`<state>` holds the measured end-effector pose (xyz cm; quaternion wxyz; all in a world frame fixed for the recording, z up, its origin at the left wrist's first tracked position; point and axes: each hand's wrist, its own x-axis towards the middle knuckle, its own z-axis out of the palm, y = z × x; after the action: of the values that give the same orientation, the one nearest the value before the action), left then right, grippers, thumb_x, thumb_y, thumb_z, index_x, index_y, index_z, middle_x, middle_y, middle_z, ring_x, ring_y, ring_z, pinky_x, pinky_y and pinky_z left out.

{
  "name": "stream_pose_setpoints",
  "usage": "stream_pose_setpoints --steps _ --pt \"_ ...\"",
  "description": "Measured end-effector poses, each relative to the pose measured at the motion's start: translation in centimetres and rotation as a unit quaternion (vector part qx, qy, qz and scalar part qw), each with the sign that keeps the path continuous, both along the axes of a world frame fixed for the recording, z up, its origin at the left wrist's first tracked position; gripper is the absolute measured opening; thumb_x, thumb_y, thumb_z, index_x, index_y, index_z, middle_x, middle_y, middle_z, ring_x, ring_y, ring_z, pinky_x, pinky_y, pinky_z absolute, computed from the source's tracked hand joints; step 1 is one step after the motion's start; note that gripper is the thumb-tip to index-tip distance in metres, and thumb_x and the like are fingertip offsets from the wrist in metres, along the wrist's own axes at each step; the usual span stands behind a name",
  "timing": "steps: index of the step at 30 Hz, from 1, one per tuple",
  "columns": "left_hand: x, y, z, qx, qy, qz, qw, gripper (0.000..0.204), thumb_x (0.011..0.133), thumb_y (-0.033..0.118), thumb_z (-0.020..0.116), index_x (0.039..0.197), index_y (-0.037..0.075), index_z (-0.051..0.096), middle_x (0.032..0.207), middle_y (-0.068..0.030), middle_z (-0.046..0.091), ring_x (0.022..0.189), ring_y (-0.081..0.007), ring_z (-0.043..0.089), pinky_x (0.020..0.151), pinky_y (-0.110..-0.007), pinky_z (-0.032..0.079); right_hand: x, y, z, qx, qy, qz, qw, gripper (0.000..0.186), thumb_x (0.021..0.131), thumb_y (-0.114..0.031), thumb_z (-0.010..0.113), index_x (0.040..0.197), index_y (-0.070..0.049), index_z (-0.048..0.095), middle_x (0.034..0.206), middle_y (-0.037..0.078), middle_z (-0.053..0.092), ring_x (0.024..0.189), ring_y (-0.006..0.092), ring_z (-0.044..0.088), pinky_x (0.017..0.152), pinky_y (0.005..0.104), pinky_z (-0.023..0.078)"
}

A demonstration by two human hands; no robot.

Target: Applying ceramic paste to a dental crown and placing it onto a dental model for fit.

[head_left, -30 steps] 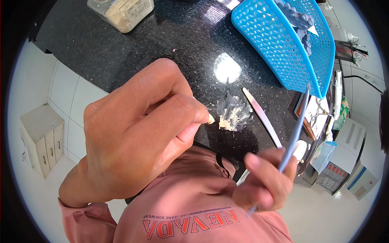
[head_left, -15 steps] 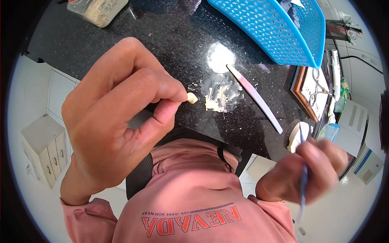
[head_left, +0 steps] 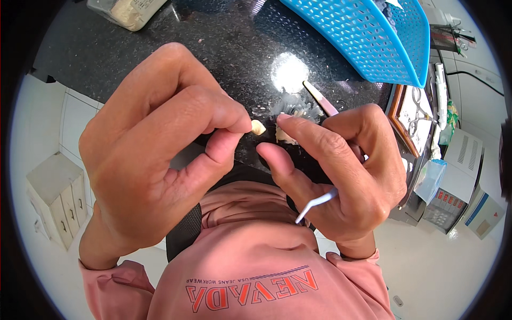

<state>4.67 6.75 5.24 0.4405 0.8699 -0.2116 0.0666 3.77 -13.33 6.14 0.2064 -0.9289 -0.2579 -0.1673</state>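
Note:
Between the thumb and forefinger of my left hand (head_left: 154,144) is a small cream tooth-shaped crown (head_left: 258,127), raised above the dark worktop. My right hand (head_left: 346,165) is just right of it, its thumb and forefinger stretched toward the crown but apart from it. Tucked in that hand's grip is a thin blue-grey dental instrument (head_left: 319,201), its bent end sticking out below the thumb; its other end is hidden. Behind my right fingers lies a whitish smear of paste (head_left: 288,137), partly covered. A slim pink-and-pale knife-like tool (head_left: 321,101) shows only its upper part.
The speckled black worktop (head_left: 224,45) bears a blue perforated basket (head_left: 362,40) at the far right and a clear container of pale powder (head_left: 128,12) at the far left. A wood-edged tray (head_left: 404,120) with scissor-like metal tools is at the right. White drawers (head_left: 56,200) stand lower left.
My right hand has moved left and up from the right side to beside the crown, its instrument swung into the palm. My left hand has shifted slightly right, still pinching the crown.

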Motion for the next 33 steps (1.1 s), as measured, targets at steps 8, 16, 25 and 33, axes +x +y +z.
stream_pose_setpoints --steps 8,16,25,33 --pt "0.0 0.1 -0.2 -0.003 -0.004 -0.003 1.000 0.024 0.062 -0.014 0.068 0.080 0.001 0.067 0.081 -0.0091 0.060 0.075 -0.0172 0.062 0.064 -0.025 0.047 0.2 0.6 -0.3 0.020 0.010 0.007 1.000 0.039 0.052 -0.009 0.090 0.087 -0.004 0.076 0.066 0.003 0.054 0.056 0.0125 0.053 0.045 0.0242 0.037" --pt "0.0 0.0 -0.3 -0.008 0.000 0.002 1.000 0.025 0.062 -0.014 0.069 0.081 0.002 0.068 0.080 -0.0084 0.059 0.076 -0.0181 0.063 0.064 -0.026 0.048 0.3 0.8 -0.3 0.021 0.013 0.010 1.000 0.034 0.053 -0.004 0.088 0.085 -0.004 0.076 0.065 0.003 0.054 0.055 0.0121 0.052 0.045 0.0240 0.036" --pt "0.0 0.1 -0.3 -0.006 0.002 0.001 1.000 0.026 0.061 -0.015 0.068 0.081 0.002 0.068 0.080 -0.0090 0.060 0.075 -0.0181 0.063 0.063 -0.026 0.048 0.5 0.6 0.3 0.012 0.000 0.025 1.000 0.031 0.053 0.004 0.083 0.082 -0.004 0.075 0.064 0.003 0.052 0.054 0.0128 0.050 0.045 0.0251 0.034" --pt "-0.1 -0.1 -0.3 -0.020 0.005 0.006 1.000 0.024 0.063 -0.016 0.067 0.080 0.001 0.067 0.082 -0.0100 0.061 0.074 -0.0158 0.062 0.062 -0.024 0.047 -1.4 -0.8 3.8 -0.006 0.025 -0.057 0.998 0.031 0.059 0.006 0.082 0.086 -0.005 0.074 0.068 0.003 0.055 0.061 0.0126 0.047 0.053 0.0250 0.033"
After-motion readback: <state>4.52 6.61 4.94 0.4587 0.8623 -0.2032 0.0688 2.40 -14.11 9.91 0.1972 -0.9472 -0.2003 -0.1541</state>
